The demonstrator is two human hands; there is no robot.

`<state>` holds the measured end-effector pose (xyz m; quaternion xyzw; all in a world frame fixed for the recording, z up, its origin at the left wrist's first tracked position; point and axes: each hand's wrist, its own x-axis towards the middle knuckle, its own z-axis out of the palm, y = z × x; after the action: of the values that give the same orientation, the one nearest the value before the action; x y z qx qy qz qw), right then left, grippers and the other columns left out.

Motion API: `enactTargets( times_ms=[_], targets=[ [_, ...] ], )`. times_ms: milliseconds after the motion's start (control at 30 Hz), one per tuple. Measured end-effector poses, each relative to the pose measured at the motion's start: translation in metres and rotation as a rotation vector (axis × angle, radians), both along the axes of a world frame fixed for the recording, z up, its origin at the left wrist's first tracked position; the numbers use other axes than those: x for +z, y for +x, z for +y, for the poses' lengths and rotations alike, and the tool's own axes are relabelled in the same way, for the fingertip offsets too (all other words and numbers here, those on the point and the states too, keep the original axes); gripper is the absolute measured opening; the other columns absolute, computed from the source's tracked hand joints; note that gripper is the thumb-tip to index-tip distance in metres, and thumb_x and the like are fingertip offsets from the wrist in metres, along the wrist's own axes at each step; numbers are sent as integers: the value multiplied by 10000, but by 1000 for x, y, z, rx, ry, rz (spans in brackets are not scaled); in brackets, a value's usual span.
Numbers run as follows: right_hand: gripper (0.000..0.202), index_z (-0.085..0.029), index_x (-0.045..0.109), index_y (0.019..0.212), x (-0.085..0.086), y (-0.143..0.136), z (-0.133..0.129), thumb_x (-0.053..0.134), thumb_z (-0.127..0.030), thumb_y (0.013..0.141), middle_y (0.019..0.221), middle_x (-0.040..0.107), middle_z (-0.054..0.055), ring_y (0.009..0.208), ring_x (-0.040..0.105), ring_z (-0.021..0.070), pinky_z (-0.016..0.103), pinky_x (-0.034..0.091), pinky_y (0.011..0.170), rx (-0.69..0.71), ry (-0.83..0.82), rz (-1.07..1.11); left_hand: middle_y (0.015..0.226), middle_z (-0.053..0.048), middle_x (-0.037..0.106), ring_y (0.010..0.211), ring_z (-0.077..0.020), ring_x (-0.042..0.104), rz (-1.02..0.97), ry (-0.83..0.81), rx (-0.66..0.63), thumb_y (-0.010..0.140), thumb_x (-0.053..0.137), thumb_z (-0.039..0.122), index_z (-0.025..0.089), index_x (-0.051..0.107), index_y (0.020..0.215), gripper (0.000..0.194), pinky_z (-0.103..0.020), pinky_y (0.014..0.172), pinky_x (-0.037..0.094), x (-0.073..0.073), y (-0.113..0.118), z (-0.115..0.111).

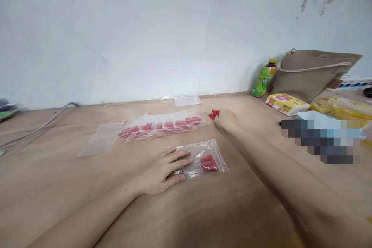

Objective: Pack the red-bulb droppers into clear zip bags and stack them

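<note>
My left hand [162, 170] lies flat, fingers spread, on the left end of a clear zip bag [188, 166]. Inside that bag's right end are several small red cylindrical pieces [208, 163]. Farther right, my right hand [227, 121] is curled, its fingertips down at a small group of red pieces [214, 114] on the table. Its fingers are partly hidden by the back of the hand. Behind my left hand is an overlapping row of zip bags [158, 126], each with red pieces in it. A flat zip bag [101, 137] lies at the row's left end.
Against the wall lie more flat bags [188, 101]. On the right stand a green bottle [264, 78] and a beige bag [312, 73], with a yellow tissue pack [287, 104] and yellow plastic packaging [343, 108] before them. A grey cable [48, 124] crosses the table's left side.
</note>
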<state>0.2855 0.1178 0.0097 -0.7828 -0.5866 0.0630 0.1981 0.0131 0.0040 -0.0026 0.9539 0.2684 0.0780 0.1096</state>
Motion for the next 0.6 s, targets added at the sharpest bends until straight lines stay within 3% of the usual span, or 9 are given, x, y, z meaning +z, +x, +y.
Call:
enactTargets(
  times_ms=[167, 300, 367, 467, 533, 600],
  targets=[
    [267, -136, 662, 832, 14, 5, -12, 522, -356, 776, 879, 664, 157, 804, 622, 247, 289, 414, 628, 46, 26, 37, 1427, -4, 315, 1301, -196, 301, -4, -1, -8, 928, 419, 365, 297, 321, 1364, 452, -420, 1096, 188, 0, 0, 0],
    [245, -128, 604, 859, 18, 21, -37, 439, -308, 832, 798, 646, 103, 752, 600, 179, 253, 417, 628, 154, 108, 185, 1429, -9, 311, 1310, -203, 283, 2, -6, -7, 928, 417, 366, 295, 325, 1363, 450, -429, 1091, 194, 1, 0, 0],
    [286, -117, 514, 1037, 10, 28, -55, 444, -299, 828, 768, 610, 57, 687, 575, 139, 232, 425, 597, 242, 219, 410, 1430, -14, 308, 1312, -207, 279, 2, -11, -11, 929, 415, 365, 293, 331, 1361, 445, -436, 1088, 195, 1, 0, 0],
    [645, -142, 193, 1309, -10, 32, -80, 513, -322, 778, 689, 503, -39, 483, 482, 94, 215, 403, 445, 311, 267, 745, 1431, -11, 307, 1308, -201, 288, 0, -15, -20, 927, 423, 359, 296, 340, 1356, 441, -429, 1093, 187, 0, 0, 1],
    [817, -191, 36, 1352, -21, 30, -91, 560, -319, 737, 674, 456, -69, 416, 455, 87, 214, 389, 374, 280, 240, 911, 1430, -7, 309, 1308, -201, 288, -1, -11, -19, 925, 429, 358, 298, 343, 1354, 441, -427, 1094, 188, 0, 0, 1],
    [884, -223, 1, 1349, -27, 25, -96, 597, -291, 700, 679, 457, -70, 422, 496, 99, 226, 424, 366, 209, 231, 1046, 1431, -9, 306, 1313, -207, 276, -3, -4, -18, 927, 424, 360, 297, 337, 1357, 443, -432, 1090, 194, 0, 0, 1]
  ],
)
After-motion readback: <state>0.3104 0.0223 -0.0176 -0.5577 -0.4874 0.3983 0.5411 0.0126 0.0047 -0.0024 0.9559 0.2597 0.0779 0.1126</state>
